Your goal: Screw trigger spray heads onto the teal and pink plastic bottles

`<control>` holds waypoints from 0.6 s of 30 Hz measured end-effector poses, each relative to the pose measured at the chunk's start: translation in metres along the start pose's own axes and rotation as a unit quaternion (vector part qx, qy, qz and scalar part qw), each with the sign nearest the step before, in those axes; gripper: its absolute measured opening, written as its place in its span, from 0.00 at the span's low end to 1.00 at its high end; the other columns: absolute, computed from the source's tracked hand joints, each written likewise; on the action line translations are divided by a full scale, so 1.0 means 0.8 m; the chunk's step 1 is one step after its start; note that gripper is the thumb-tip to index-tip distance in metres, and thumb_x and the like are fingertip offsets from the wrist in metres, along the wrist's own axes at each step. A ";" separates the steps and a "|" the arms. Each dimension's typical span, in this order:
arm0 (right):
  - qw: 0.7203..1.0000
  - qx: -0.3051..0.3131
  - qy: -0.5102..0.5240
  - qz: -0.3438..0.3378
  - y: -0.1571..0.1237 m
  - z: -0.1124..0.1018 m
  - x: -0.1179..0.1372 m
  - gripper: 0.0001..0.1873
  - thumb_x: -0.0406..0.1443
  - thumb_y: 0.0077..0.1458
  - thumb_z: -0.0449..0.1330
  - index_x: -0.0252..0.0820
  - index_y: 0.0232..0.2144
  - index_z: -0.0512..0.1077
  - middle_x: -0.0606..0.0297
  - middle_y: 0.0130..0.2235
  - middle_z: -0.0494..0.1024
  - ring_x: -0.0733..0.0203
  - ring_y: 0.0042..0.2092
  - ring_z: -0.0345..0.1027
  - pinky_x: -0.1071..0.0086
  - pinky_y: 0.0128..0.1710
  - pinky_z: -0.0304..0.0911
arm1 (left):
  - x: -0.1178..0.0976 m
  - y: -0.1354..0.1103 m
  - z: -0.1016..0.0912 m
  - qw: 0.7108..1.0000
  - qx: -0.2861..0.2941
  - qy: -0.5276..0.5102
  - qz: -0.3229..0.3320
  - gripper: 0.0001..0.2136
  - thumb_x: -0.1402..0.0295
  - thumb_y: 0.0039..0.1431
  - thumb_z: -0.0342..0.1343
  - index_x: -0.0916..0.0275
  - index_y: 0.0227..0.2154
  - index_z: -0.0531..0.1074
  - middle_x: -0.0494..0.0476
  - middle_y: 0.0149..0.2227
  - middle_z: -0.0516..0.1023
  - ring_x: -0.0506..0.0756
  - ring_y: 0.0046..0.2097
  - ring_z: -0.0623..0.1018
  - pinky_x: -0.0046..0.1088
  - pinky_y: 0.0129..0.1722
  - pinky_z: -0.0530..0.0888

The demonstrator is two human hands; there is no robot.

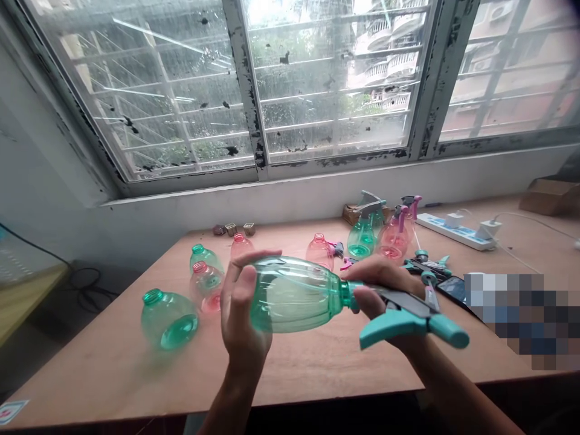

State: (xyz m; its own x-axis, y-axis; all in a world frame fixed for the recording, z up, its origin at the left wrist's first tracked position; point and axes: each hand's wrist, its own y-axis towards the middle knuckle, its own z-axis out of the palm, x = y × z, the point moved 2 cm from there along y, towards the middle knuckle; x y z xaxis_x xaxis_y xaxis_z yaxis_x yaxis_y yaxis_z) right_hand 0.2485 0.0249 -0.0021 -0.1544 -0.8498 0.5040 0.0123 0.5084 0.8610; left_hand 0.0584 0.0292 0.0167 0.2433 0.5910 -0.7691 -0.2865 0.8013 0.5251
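Observation:
I hold a clear teal spray bottle (294,294) sideways above the wooden table (317,368). My left hand (242,314) is wrapped round the bottle's base end, fingers curled over it. My right hand (385,290) is closed on the neck where the grey and teal trigger spray head (410,320) joins the bottle. The trigger and nozzle point to the right.
Empty teal bottles (168,319) and pink bottles (207,289) lie at the left and middle. Assembled sprayers (365,232) and loose spray heads (426,266) sit at the back right. A white power strip (455,231), a phone (453,289) and a cardboard box (546,194) are further right, below the window.

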 end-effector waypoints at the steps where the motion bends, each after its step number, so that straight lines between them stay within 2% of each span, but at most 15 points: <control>1: 0.998 -0.012 0.034 0.046 -0.001 0.003 -0.003 0.11 0.45 0.63 0.65 0.45 0.34 0.77 0.71 0.23 0.76 0.66 0.20 0.68 0.73 0.20 0.62 | 0.000 -0.004 0.001 0.999 -0.011 0.005 0.033 0.13 0.59 0.62 0.56 0.62 0.38 0.79 0.56 0.37 0.83 0.55 0.36 0.80 0.28 0.34 0.75; 5: 0.967 -0.040 0.177 0.178 -0.006 0.016 -0.014 0.14 0.45 0.63 0.66 0.44 0.30 0.76 0.73 0.21 0.74 0.68 0.17 0.66 0.75 0.18 0.60 | 0.004 -0.015 0.000 0.990 -0.058 0.030 0.126 0.11 0.61 0.62 0.55 0.62 0.39 0.77 0.56 0.39 0.83 0.57 0.42 0.80 0.32 0.42 0.75; 8: 0.950 -0.043 0.219 0.219 -0.003 0.017 -0.022 0.15 0.44 0.64 0.65 0.43 0.28 0.75 0.75 0.18 0.73 0.68 0.17 0.66 0.75 0.19 0.63 | 0.014 -0.017 0.002 0.986 -0.050 0.031 0.159 0.11 0.62 0.63 0.55 0.61 0.41 0.77 0.55 0.40 0.83 0.58 0.45 0.80 0.34 0.46 0.74; 10: 0.947 -0.034 0.219 0.231 0.003 0.008 -0.028 0.14 0.43 0.64 0.65 0.43 0.29 0.75 0.74 0.19 0.74 0.67 0.17 0.68 0.74 0.18 0.64 | 0.024 -0.015 0.005 0.987 -0.037 0.029 0.155 0.11 0.62 0.64 0.54 0.60 0.42 0.77 0.55 0.42 0.82 0.58 0.45 0.79 0.34 0.46 0.74; 12: 0.950 0.009 0.203 0.236 0.011 -0.010 -0.034 0.12 0.44 0.62 0.66 0.43 0.31 0.75 0.74 0.20 0.75 0.66 0.19 0.69 0.73 0.19 0.64 | 0.036 -0.010 0.008 0.992 -0.018 0.044 0.118 0.12 0.61 0.66 0.51 0.59 0.43 0.77 0.55 0.44 0.82 0.58 0.46 0.79 0.33 0.45 0.74; 14: 0.955 0.084 0.158 0.236 0.018 -0.032 -0.036 0.13 0.45 0.60 0.68 0.42 0.34 0.76 0.72 0.20 0.77 0.64 0.21 0.71 0.71 0.23 0.66 | 0.048 -0.003 0.011 0.993 0.041 0.100 0.043 0.15 0.57 0.70 0.48 0.58 0.47 0.76 0.58 0.50 0.80 0.60 0.51 0.78 0.34 0.48 0.73; 15: 0.959 0.102 0.119 0.236 0.020 -0.046 -0.037 0.14 0.46 0.58 0.69 0.42 0.33 0.76 0.71 0.20 0.77 0.63 0.22 0.71 0.70 0.23 0.67 | 0.053 0.000 0.011 0.987 0.082 0.141 -0.003 0.17 0.55 0.71 0.47 0.57 0.51 0.75 0.59 0.53 0.78 0.61 0.56 0.76 0.36 0.51 0.73; 16: 0.966 0.080 0.073 0.235 0.023 -0.062 -0.038 0.15 0.47 0.56 0.70 0.41 0.32 0.76 0.70 0.19 0.77 0.62 0.21 0.70 0.70 0.22 0.66 | 0.058 0.003 0.011 0.974 0.127 0.183 -0.046 0.19 0.53 0.72 0.47 0.56 0.56 0.71 0.60 0.58 0.76 0.62 0.60 0.73 0.39 0.56 0.71; 18: 0.969 -0.062 -0.058 0.230 0.029 -0.098 -0.039 0.20 0.49 0.53 0.71 0.42 0.23 0.73 0.71 0.15 0.72 0.64 0.16 0.64 0.71 0.15 0.58 | 0.064 0.007 0.007 0.939 0.204 0.258 -0.105 0.24 0.49 0.70 0.50 0.53 0.64 0.62 0.62 0.63 0.70 0.64 0.67 0.67 0.45 0.63 0.66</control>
State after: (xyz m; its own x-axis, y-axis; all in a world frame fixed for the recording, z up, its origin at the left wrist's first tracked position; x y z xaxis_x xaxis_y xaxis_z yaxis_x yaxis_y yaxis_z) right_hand 0.3310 0.0522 0.0076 -0.2135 -0.5117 0.8322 0.2246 0.8034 0.5515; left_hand 0.0743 0.0645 -0.0178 -0.2562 0.3775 -0.8899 0.1219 0.9259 0.3577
